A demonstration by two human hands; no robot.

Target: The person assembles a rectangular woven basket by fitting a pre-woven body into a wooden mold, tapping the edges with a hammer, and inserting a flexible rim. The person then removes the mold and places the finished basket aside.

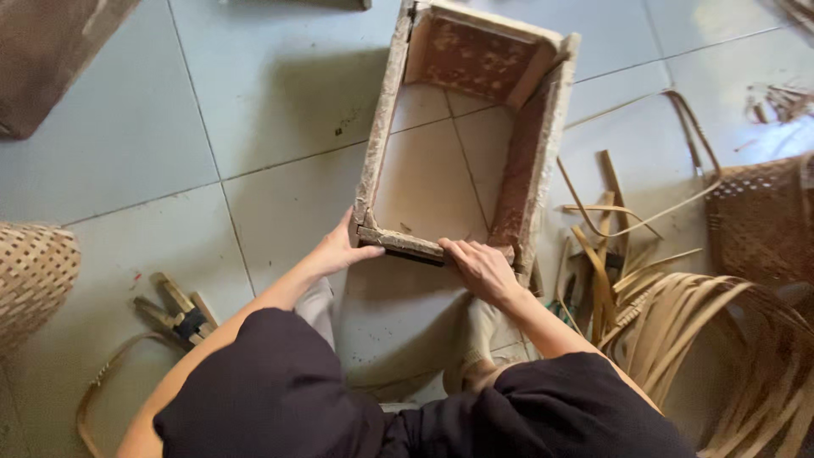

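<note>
A worn rectangular wooden frame, open at the bottom so the floor tiles show through it, stands on the floor in front of me. My left hand grips its near left corner, thumb on the near rail. My right hand rests on top of the near rail toward the right corner, fingers curled over the edge. Both arms wear dark short sleeves.
Loose bamboo strips lie piled at the right, beside a woven basket piece. Another woven basket sits at the left edge. A small wooden tool and a curved strip lie at lower left. A brown board is at top left.
</note>
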